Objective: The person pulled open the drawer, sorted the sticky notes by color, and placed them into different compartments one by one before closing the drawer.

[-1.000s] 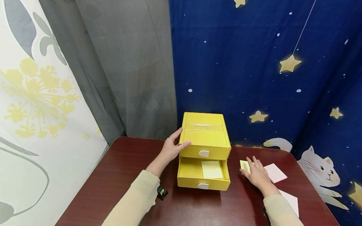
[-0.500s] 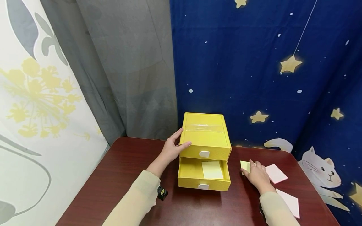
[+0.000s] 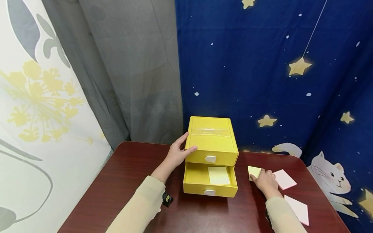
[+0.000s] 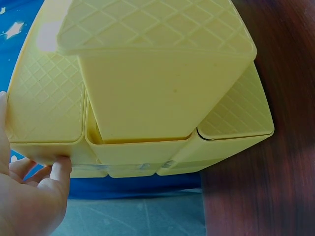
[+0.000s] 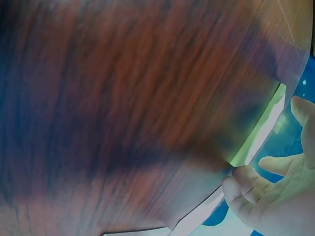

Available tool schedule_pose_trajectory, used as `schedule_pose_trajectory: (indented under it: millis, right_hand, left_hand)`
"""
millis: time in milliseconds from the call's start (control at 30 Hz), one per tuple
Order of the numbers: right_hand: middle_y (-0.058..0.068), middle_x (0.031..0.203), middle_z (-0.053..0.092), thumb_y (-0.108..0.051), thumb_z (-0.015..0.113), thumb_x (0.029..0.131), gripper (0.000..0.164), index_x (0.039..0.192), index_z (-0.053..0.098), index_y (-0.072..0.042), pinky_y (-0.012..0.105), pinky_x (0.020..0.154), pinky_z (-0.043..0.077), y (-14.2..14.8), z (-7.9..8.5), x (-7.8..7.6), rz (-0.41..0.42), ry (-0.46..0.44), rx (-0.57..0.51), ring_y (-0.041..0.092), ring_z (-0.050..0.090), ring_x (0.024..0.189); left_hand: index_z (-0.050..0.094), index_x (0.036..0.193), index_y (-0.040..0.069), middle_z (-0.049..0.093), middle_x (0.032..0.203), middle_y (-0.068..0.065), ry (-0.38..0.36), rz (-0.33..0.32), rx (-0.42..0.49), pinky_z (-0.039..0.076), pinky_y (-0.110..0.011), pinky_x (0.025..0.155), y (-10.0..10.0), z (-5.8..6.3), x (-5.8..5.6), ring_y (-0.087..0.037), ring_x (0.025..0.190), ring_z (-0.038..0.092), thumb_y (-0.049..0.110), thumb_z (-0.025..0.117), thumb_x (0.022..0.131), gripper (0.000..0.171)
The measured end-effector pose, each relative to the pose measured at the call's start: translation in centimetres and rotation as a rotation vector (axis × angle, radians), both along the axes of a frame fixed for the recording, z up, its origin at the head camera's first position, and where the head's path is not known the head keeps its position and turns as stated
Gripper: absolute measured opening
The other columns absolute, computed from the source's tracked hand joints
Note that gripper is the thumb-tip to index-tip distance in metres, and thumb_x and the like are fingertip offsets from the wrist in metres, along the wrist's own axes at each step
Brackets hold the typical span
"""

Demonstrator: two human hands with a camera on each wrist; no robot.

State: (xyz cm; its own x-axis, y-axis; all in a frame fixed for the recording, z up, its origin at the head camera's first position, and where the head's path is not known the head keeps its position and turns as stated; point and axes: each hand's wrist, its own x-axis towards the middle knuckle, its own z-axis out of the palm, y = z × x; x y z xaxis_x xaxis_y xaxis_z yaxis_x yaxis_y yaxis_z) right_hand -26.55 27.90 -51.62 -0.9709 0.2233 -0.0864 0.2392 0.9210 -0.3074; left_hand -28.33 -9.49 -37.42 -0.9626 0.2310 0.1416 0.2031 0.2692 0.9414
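Note:
A yellow drawer box (image 3: 211,129) stands on the table with one drawer (image 3: 194,176) pulled out, and a pale yellow sticky note pad (image 3: 218,175) lies inside it. My left hand (image 3: 174,155) rests on the box's upper left corner, thumb over the front top edge and fingers along the side. To the right of the box, my right hand (image 3: 266,183) pinches a second yellow sticky note pad (image 3: 254,171), with the thumb at its near left edge and the curled fingers over its right part. In the right wrist view this pad (image 5: 258,128) shows edge-on between thumb and fingers.
Two pale pink pads lie on the right: one pink pad (image 3: 285,179) beyond the right hand, another pink pad (image 3: 298,210) beside the right sleeve. White handles (image 3: 209,192) sit on the drawer fronts. Curtains hang close behind the dark red table (image 3: 137,161).
My right hand's fingers have drawn in from lying spread over the yellow pad to curling at its right part, uncovering more of it. The left hand and the box stay put.

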Motion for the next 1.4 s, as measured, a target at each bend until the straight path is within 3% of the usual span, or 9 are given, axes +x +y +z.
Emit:
schedule_pose_trajectory:
  millis: [200, 300, 700, 900, 1067, 1133, 1400]
  right_hand:
    - [0.042, 0.113, 0.035, -0.046, 0.062, 0.086, 0.087, 0.129, 0.032, 0.023, 0.061, 0.083, 0.041, -0.1, 0.0, -0.1, -0.057, -0.034, -0.029, 0.053, 0.037, 0.106]
    - [0.041, 0.112, 0.035, -0.046, 0.065, 0.083, 0.088, 0.125, 0.033, 0.024, 0.060, 0.081, 0.042, -0.3, 0.1, -0.2, -0.095, -0.054, -0.038, 0.052, 0.038, 0.104]
    - [0.039, 0.104, 0.036, -0.046, 0.071, 0.077, 0.077, 0.111, 0.051, 0.020, 0.057, 0.077, 0.042, -0.4, 0.8, -0.3, -0.189, -0.099, -0.132, 0.051, 0.039, 0.099]
    - [0.037, 0.101, 0.035, -0.045, 0.076, 0.073, 0.078, 0.109, 0.051, 0.019, 0.057, 0.079, 0.040, -0.3, 1.0, -0.2, -0.220, -0.091, -0.187, 0.050, 0.036, 0.098]
    - [0.037, 0.107, 0.029, -0.038, 0.081, 0.069, 0.087, 0.116, 0.039, 0.022, 0.061, 0.085, 0.036, -0.4, 0.9, -0.3, -0.242, -0.034, -0.233, 0.051, 0.029, 0.103]
    - [0.037, 0.109, 0.028, -0.034, 0.082, 0.066, 0.091, 0.120, 0.034, 0.021, 0.062, 0.086, 0.036, -0.5, 0.7, -0.3, -0.249, 0.004, -0.238, 0.051, 0.027, 0.105]
    - [0.034, 0.107, 0.035, -0.024, 0.083, 0.064, 0.087, 0.127, 0.034, 0.010, 0.060, 0.078, 0.039, -1.0, 0.1, -0.4, -0.196, 0.146, -0.198, 0.050, 0.037, 0.101]
  left_hand:
    - [0.028, 0.150, 0.020, 0.026, 0.155, -0.001, 0.008, 0.019, 0.023, 0.038, -0.040, 0.106, -0.1, -2.4, -1.8, -0.024, 0.139, 0.033, 0.034, 0.071, 0.084, 0.080]
    - [0.029, 0.149, 0.022, 0.028, 0.154, 0.001, 0.020, 0.030, 0.026, 0.040, -0.038, 0.105, -0.1, -2.8, -1.9, -0.022, 0.138, 0.035, 0.036, 0.072, 0.083, 0.080]
    - [0.030, 0.150, 0.016, 0.030, 0.154, 0.002, 0.028, 0.033, 0.021, 0.041, -0.036, 0.103, 0.0, -2.7, -2.0, -0.021, 0.137, 0.038, 0.035, 0.072, 0.083, 0.081]
    - [0.030, 0.150, 0.018, 0.030, 0.154, 0.003, 0.023, 0.035, 0.016, 0.041, -0.036, 0.104, 0.0, -2.7, -1.9, -0.020, 0.137, 0.037, 0.036, 0.072, 0.083, 0.081]
    - [0.030, 0.149, 0.021, 0.029, 0.154, 0.002, 0.027, 0.026, 0.027, 0.040, -0.038, 0.104, 0.0, -2.7, -1.9, -0.021, 0.138, 0.036, 0.037, 0.072, 0.083, 0.080]
    - [0.029, 0.150, 0.018, 0.028, 0.155, -0.001, 0.017, 0.014, 0.027, 0.040, -0.039, 0.105, 0.0, -1.7, -1.3, -0.023, 0.138, 0.035, 0.034, 0.072, 0.084, 0.080]
    - [0.029, 0.150, 0.013, 0.027, 0.155, -0.006, 0.012, 0.012, 0.020, 0.038, -0.041, 0.106, 0.0, -0.8, -0.5, -0.026, 0.139, 0.033, 0.029, 0.071, 0.085, 0.079]
